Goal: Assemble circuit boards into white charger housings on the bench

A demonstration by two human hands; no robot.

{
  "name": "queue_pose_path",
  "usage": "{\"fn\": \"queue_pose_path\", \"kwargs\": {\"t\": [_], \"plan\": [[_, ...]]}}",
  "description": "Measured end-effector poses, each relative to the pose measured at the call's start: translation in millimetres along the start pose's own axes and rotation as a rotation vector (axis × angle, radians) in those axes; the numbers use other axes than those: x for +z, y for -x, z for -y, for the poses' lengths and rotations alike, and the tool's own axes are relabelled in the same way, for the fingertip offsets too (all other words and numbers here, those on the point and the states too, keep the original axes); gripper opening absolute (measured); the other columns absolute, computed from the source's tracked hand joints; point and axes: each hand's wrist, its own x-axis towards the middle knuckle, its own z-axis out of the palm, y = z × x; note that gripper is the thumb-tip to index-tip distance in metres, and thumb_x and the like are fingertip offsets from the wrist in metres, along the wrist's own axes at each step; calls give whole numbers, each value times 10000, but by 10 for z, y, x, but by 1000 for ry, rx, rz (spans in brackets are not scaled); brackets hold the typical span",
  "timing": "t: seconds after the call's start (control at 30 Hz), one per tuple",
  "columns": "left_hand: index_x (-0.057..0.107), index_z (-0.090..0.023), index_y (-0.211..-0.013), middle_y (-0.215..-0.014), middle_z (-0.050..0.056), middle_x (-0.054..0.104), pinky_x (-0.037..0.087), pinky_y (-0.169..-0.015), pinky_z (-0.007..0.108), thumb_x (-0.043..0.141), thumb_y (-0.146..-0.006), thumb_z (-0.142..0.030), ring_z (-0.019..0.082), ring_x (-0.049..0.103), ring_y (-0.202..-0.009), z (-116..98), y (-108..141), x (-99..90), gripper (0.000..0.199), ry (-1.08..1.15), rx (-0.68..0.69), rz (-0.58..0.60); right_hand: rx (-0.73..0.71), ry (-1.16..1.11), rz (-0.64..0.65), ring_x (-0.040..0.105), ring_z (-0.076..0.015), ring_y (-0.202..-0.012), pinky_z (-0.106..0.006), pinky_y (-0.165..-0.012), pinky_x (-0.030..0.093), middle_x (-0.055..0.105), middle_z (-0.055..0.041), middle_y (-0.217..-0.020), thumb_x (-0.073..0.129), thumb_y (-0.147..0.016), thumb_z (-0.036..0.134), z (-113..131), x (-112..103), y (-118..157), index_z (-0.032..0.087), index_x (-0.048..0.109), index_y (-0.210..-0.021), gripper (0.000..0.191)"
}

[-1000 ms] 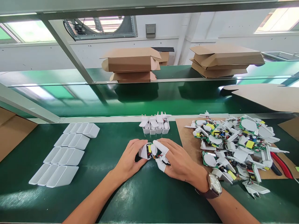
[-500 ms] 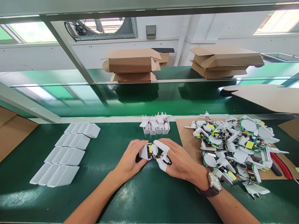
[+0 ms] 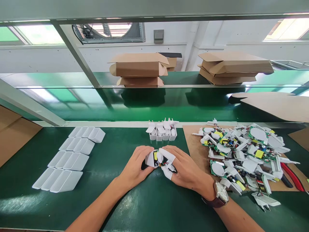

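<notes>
Just below the frame's centre, my left hand (image 3: 137, 164) grasps a white plastic box-shaped casing (image 3: 149, 159); my right hand (image 3: 184, 166), with white finger covers (image 3: 169, 156), grasps a green circuit board with yellow and white parts (image 3: 159, 157), which sits at the casing's open end.

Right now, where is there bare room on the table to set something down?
On the green tabletop: between the rows of white cases and the left hand, and on the near side between the two forearms. It is crowded on the right, where a heap of circuit boards and white parts covers much of the brown sheet.
</notes>
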Motion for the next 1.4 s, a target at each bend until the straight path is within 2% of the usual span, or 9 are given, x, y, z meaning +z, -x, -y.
{"fn": "queue_pose_path", "kwargs": {"t": [0.2, 0.33, 0.5, 0.67, 0.83, 0.97, 1.13, 1.27, 1.4], "plan": [[446, -278, -1431, -1319, 125, 562, 546, -1045, 463, 678, -926, -187, 268, 593, -1234, -18, 16, 29, 563, 26, -34, 9, -4, 10, 15, 575, -315, -1335, -524, -1075, 564, 647, -184, -1358, 579, -934, 114, 9, 80, 39, 144, 407, -1509, 601], [433, -270, -1438, -1318, 132, 562, 576, -1008, 428, 699, -904, -220, 264, 621, -1204, -62, 39, 20, 598, 96, -79, 88, 50, -137, -1, 633, -301, -1262, -486, -1036, 587, 651, -184, -1350, 644, -982, 316, 29, 74, 39, 177, 427, -1499, 578], [233, -291, -1582, -1509, 138, 535, 531, -1092, 470, 546, -969, -191, 269, 593, -1325, -32, 90, -3, 695, 221, -189, 188, 285, -353, -58, 699, -200, -1131, -389, -1004, 600, 695, -91, -1266, 485, -1029, 166, -28, 78, 43, 268, 569, -1370, 366], [186, -293, -1624, -1569, 137, 505, 555, -1073, 436, 526, -1006, -246, 257, 595, -1353, -45, 68, -37, 706, 457, -335, 226, 145, -344, 19, 602, -249, -1312, -455, -1097, 546, 613, -110, -1411, 608, -993, 187, -68, 272, 59, 297, 558, -1410, 435], [237, -312, -1633, -1688, 99, 323, 368, -1244, 502, 480, -1052, -375, 278, 336, -1553, -100, 36, -57, 633, 481, -356, 213, 53, -215, -22, 678, -241, -1143, -392, -928, 633, 649, -134, -1274, 582, -1015, 199, -50, 443, 74, 265, 622, -1322, 317], [190, -352, -1641, -1712, 100, 261, 396, -1219, 521, 495, -1044, -440, 306, 360, -1539, -45, 76, -8, 676, 510, -370, 180, 13, -161, -42, 713, -212, -1046, -338, -853, 649, 672, -124, -1236, 542, -1007, 136, -37, 439, 85, 248, 589, -1329, 344], [-41, -362, -1646, -1663, 146, 355, 359, -1217, 566, 635, -940, -573, 346, 353, -1535, -4, 108, 57, 1000, 535, -246, 0, 62, -141, -126, 706, -216, -1039, -326, -813, 643, 669, -129, -1219, 556, -986, 130, -26, 367, 87, 249, 609, -1260, 304], [26, -373, -1641, -1577, 150, 469, 428, -1154, 536, 622, -953, -566, 331, 498, -1431, -25, 86, 74, 930, 502, -219, -29, 59, -160, -51, 706, -197, -946, -309, -741, 632, 683, -119, -1154, 531, -958, 89, -45, 398, 86, 227, 621, -1131, 239], [110, -365, -1636, -1492, 139, 544, 494, -1078, 488, 616, -963, -553, 310, 572, -1340, -33, 64, 54, 863, 391, -167, -69, 27, -136, -123, 695, -204, -993, -321, -758, 631, 667, -130, -1190, 530, -949, 79, -52, 396, 105, 217, 604, -1099, 217]]}}
